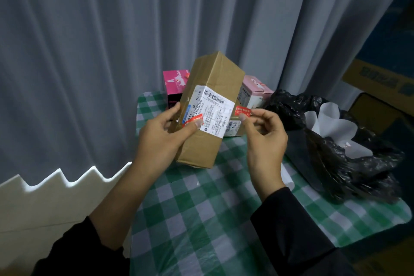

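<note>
A brown cardboard parcel (212, 96) with a white shipping label (210, 107) is held tilted above the green checked table (201, 208). My left hand (163, 134) grips its lower left side, the thumb pressing a red sticker (192, 120) on the label. To the parcel's right, my right hand (264, 132) pinches a second small red sticker (243, 111) between thumb and forefinger, just off the label's right edge.
A magenta box (175, 84) and a pale pink box (254, 92) stand behind the parcel. A black bin bag (349, 163) holding white paper (331, 127) sits on the right. Grey curtains hang behind. Cardboard boxes (380, 83) stand at far right, white foam (56, 197) at left.
</note>
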